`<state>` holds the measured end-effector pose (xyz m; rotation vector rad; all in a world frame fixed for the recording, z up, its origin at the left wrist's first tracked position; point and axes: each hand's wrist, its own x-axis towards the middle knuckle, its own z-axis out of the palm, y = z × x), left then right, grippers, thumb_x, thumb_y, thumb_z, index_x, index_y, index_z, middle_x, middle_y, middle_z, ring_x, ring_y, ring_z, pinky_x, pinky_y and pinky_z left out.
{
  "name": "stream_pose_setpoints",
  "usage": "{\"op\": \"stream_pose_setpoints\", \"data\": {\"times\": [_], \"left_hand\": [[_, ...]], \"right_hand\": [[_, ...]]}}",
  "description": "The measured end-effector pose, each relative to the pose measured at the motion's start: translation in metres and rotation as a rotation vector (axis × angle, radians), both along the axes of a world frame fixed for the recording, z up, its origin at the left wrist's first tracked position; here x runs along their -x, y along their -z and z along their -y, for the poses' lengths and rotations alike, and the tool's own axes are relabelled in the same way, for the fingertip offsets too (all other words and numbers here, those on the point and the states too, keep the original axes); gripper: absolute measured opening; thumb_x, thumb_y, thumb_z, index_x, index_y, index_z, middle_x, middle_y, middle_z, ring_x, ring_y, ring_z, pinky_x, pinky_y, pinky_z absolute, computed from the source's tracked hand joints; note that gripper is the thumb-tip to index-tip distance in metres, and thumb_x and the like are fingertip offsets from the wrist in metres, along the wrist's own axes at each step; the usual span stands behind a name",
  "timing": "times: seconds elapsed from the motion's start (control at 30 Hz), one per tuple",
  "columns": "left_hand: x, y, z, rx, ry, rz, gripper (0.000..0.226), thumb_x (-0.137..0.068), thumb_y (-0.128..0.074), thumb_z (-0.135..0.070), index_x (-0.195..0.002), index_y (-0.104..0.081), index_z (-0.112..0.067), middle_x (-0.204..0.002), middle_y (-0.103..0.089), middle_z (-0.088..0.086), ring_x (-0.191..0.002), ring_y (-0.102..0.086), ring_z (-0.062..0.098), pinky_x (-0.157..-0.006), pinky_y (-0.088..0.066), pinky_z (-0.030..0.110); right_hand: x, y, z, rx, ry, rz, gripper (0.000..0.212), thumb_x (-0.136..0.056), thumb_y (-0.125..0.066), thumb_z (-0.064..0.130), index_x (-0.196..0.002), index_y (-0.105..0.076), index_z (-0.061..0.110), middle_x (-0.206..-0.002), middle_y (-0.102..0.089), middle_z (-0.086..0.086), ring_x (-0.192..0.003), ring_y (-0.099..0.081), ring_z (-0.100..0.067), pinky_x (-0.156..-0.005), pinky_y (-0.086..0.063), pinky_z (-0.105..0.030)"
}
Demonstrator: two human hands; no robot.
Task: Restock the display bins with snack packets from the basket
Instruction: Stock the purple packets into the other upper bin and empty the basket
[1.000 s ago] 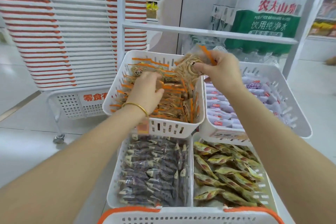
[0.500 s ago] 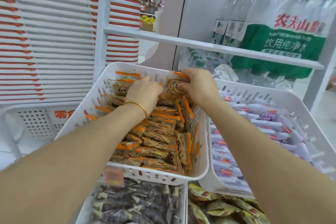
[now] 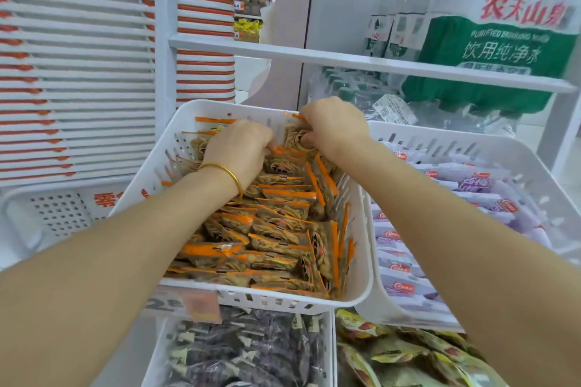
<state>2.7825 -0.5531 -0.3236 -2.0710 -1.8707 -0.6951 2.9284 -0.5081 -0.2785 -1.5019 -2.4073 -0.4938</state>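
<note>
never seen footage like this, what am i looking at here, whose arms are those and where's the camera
No machine here: these are a person's two bare arms, filmed by one camera worn on their head, looking forward and down. The right hand pinches an orange-edged packet at the back of a white bin full of the same packets. The left hand reaches in beside it; its fingers are hidden, so I cannot tell a grip. Neighbouring bins hold purple packets, dark packets and yellow packets.
</note>
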Motion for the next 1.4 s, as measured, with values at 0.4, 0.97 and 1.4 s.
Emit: {"op": "stream_pose_setpoints", "data": {"times": [0.4,0.97,1.4], "left_hand": [[-0.012,-0.006,0.008,0.095,0.014,-0.013,0.024,-0.096,-0.046,-0.012,-0.111,-0.064,-0.018,-0.115,-0.062,0.008,-0.110,-0.054,0.028,-0.090,-0.047,0.041],[-0.006,-0.003,0.010,0.037,0.141,0.179,0.016,-0.093,-0.050,-0.006,-0.101,-0.064,-0.009,-0.104,-0.059,0.008,-0.095,-0.056,0.025,-0.083,-0.044,0.033],[-0.012,-0.007,0.018,0.105,0.138,0.222,0.020,-0.093,-0.053,-0.007,-0.106,-0.068,-0.007,-0.114,-0.060,0.010,-0.107,-0.056,0.028,-0.094,-0.041,0.031]], "right_hand": [[0.002,0.010,-0.008,0.169,-0.023,0.010,0.021,-0.086,-0.062,0.027,-0.076,-0.047,0.015,-0.092,-0.059,-0.009,-0.091,-0.059,-0.030,-0.066,-0.042,-0.032],[-0.006,0.011,-0.010,-0.005,0.029,-0.082,0.030,-0.081,-0.057,0.000,-0.065,-0.037,0.015,-0.083,-0.046,-0.005,-0.086,-0.056,-0.031,-0.061,-0.035,-0.032],[0.012,0.014,-0.009,0.106,0.016,-0.063,0.023,-0.081,-0.069,0.017,-0.074,-0.047,0.016,-0.074,-0.046,-0.002,-0.073,-0.051,-0.027,-0.062,-0.039,-0.032]]}}
